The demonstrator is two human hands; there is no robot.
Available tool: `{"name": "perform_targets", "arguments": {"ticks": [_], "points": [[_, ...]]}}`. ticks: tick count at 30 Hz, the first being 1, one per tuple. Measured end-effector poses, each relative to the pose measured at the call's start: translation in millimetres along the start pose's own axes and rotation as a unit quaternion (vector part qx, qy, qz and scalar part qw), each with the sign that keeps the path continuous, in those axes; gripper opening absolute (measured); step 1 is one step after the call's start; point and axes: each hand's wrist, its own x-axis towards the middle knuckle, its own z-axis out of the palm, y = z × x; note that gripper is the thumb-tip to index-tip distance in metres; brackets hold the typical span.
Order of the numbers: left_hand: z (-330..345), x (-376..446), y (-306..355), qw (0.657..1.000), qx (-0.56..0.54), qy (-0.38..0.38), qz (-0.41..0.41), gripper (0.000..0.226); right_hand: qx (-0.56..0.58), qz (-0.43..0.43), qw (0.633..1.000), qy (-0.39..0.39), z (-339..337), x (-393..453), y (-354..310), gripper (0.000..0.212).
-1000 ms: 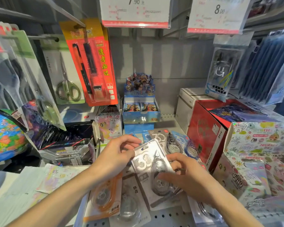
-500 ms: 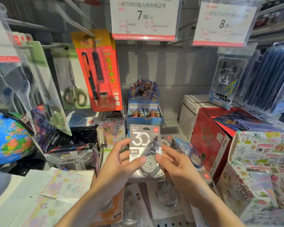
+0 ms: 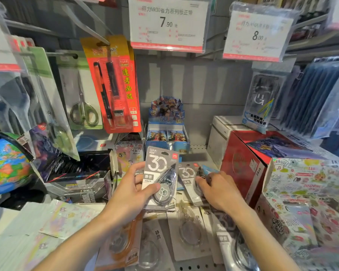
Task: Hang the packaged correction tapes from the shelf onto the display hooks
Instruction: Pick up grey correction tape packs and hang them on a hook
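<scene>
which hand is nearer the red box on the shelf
Right. The right hand reaches onto a grey correction tape pack just beside the red cardboard box; the left hand holds another pack farther left.

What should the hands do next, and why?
Probably the right hand should close on the second grey pack its fingers already touch on the shelf pile. The left hand holds one correction tape pack upright, not yet at a hook.
</scene>
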Motion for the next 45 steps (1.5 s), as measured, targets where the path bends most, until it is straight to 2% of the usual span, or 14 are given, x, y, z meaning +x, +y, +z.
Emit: {"name": "perform_targets", "arguments": {"ticks": [6,11,12,15,19,25,30,34,39,43,45], "points": [[-3.5,2.7,-7.0,1.000,0.008,0.002,0.002,0.054,0.029,-0.015,0.999,0.020,4.0,-5.5,-7.9,0.042],[-5.2,3.0,-9.9,1.000,0.013,0.002,0.018,0.055,0.126,-0.016,0.992,0.024,5.2,-7.7,-17.1,0.078],[-6.0,4.3,-10.0,1.000,0.012,0.005,0.017,0.056,0.138,-0.015,0.990,0.020,4.8,-6.4,-18.9,0.079],[-8.5,7.6,-6.6,1.000,-0.005,0.012,0.025,0.056,0.191,-0.005,0.982,-0.007,2.6,-1.3,-21.8,0.063],[-13.9,7.9,3.7,0.998,-0.023,0.000,0.052,0.054,0.261,-0.005,0.965,-0.033,-2.8,-0.3,-25.4,0.058],[-26.1,6.1,25.7,0.994,-0.054,-0.021,0.095,0.052,0.398,-0.035,0.916,0.045,-28.6,-22.8,-26.2,0.035],[-21.5,0.7,51.5,0.986,-0.069,-0.037,0.149,0.048,0.429,-0.084,0.894,0.098,-61.9,-42.9,-14.7,0.034],[-3.4,-9.0,77.3,0.981,-0.053,-0.036,0.181,0.055,0.447,-0.134,0.877,0.111,-92.2,-55.2,3.8,0.034],[46.2,-27.3,111.4,0.974,-0.012,-0.028,0.224,0.049,0.452,-0.200,0.861,0.125,-138.3,-62.2,59.0,0.029],[102.3,-42.0,137.5,0.970,0.014,-0.008,0.244,0.051,0.448,-0.227,0.852,0.146,-170.4,-59.6,115.5,0.044],[126.8,-45.1,149.9,0.966,0.032,0.005,0.255,0.052,0.452,-0.241,0.848,0.138,-181.2,-56.5,140.3,0.042]]}}
